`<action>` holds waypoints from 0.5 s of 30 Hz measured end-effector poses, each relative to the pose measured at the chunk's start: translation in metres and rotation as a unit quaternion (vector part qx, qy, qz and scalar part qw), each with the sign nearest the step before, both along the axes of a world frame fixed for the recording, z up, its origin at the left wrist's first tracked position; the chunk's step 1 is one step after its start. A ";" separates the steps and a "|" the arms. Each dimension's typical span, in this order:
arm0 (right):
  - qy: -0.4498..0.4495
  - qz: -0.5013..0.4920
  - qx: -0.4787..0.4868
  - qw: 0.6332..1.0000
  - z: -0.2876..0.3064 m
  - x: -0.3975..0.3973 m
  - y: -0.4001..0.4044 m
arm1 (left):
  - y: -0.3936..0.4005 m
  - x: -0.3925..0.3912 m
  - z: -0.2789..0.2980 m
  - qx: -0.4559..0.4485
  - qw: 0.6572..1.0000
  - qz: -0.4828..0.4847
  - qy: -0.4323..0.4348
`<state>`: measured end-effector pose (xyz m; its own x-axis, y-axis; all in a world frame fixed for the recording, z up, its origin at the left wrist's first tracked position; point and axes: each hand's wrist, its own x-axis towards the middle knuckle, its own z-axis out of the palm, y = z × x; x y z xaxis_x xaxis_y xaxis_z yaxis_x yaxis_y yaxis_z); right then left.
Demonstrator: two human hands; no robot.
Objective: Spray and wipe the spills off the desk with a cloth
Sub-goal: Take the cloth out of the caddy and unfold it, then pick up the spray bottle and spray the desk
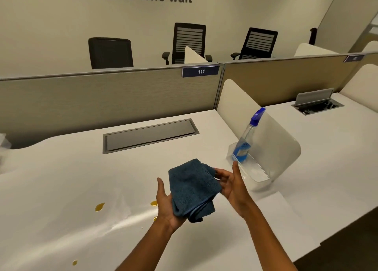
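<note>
Cloth (193, 189) folded, above counter (61, 189); left hand (166, 205) cups underside, right hand (231, 182) pinches edge: pad squared for wiping. Spills (99, 206) beside left hand; bottle (246, 139) upright in bin (257, 173), near right hand

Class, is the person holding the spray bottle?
No. The spray bottle stands in a clear bin, while both hands hold the cloth.
</note>
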<state>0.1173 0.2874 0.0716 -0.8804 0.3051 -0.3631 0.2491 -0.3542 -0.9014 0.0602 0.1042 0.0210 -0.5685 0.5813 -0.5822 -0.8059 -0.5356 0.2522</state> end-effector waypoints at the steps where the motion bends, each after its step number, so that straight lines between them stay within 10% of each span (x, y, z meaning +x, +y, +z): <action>1: -0.010 -0.017 0.039 0.999 0.004 -0.006 0.013 | 0.001 -0.003 -0.002 -0.001 1.000 0.000 0.003; 15: -0.092 -0.221 0.337 0.911 0.039 -0.122 0.163 | 0.002 -0.047 -0.022 0.008 0.997 0.028 0.067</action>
<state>-0.0049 0.4504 0.1106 -0.5608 0.8229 -0.0912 0.3843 0.1611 -0.9091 0.0129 0.1058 -0.0011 -0.6723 0.5550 -0.4899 -0.7343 -0.5838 0.3464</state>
